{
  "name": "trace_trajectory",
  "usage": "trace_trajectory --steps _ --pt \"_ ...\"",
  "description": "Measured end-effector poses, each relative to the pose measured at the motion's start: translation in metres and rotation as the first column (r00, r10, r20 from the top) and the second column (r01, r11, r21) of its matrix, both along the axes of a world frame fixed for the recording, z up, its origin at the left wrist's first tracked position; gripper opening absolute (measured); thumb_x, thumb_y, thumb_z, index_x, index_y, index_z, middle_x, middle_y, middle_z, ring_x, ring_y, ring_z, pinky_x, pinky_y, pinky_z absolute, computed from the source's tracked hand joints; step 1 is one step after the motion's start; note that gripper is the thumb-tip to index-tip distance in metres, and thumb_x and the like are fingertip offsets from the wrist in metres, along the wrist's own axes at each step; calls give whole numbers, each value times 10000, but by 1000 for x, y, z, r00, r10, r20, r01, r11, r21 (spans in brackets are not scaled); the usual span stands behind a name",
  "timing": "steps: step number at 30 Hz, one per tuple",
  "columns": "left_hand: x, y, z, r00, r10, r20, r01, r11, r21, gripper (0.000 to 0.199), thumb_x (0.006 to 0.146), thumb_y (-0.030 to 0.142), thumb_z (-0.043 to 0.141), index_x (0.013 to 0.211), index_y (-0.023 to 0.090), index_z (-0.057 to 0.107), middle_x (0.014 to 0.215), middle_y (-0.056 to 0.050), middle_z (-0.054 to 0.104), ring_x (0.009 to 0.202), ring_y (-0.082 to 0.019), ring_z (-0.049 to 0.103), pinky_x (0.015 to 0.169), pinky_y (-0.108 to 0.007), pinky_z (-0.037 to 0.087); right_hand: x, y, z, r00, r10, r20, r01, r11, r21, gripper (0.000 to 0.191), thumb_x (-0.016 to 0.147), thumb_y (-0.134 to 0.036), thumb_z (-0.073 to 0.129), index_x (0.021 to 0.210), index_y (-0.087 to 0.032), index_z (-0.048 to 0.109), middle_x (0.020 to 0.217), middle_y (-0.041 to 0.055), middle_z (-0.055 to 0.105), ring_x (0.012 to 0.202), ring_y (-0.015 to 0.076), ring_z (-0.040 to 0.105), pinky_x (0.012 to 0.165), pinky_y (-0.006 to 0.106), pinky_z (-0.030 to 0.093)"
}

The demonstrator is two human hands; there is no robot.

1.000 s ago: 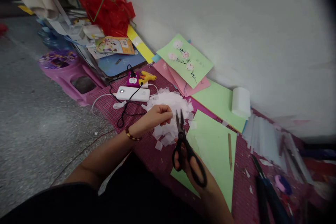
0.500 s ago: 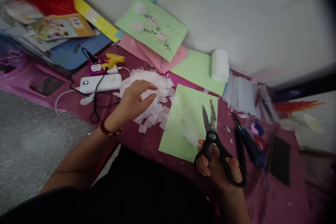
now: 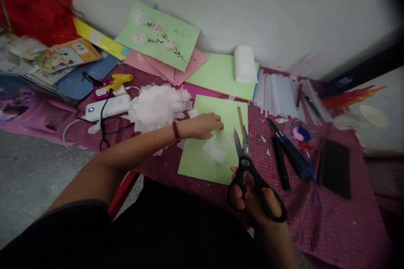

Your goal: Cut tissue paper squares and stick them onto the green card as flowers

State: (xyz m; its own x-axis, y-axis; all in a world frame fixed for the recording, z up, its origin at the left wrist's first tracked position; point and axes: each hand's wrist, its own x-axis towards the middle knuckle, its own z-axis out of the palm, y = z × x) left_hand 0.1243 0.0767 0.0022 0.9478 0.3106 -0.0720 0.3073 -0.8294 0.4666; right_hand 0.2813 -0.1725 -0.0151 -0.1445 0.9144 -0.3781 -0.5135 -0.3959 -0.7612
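My right hand [image 3: 257,201] is closed around the handles of black scissors [image 3: 245,162], whose blades stand slightly apart over the right edge of a green sheet [image 3: 197,157]. Over the same sheet is my left hand [image 3: 206,126], palm down with its fingers curled together; whatever is under the fingertips is hidden. Just below it, thin white translucent pieces [image 3: 215,151] lie on the green sheet. A heap of white paper squares [image 3: 158,105] sits to the left. A thin wooden stick [image 3: 240,118] lies beyond the scissor tips.
A green card with flowers [image 3: 160,35] rests on pink paper at the back, near a white roll [image 3: 245,65]. Left are a yellow glue gun [image 3: 120,80] and a white power bank [image 3: 109,107] with cables. Cutters [image 3: 292,155] and glue sticks [image 3: 277,94] lie right.
My left hand has moved right, from above the white heap to over the green sheet, and its fingers have curled in. The scissors stay in my right hand. The view has shifted.
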Motion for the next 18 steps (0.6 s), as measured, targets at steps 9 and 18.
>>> trace_trajectory --steps 9,18 --pt "8 7 4 992 90 -84 -113 938 -328 198 512 5 552 454 189 504 478 36 462 485 -106 357 551 -281 300 2 -6 -5 997 -70 -14 70 997 16 708 745 -757 512 1263 -284 609 758 54 586 580 211 484 573 378 404" --pt "-68 18 63 837 546 34 -319 537 -781 82 629 156 568 648 179 491 624 33 493 570 -88 444 548 -224 320 -8 -5 -22 981 -70 183 45 989 141 679 807 -737 418 1312 -325 608 821 110 664 661 282 617 645 450 485"
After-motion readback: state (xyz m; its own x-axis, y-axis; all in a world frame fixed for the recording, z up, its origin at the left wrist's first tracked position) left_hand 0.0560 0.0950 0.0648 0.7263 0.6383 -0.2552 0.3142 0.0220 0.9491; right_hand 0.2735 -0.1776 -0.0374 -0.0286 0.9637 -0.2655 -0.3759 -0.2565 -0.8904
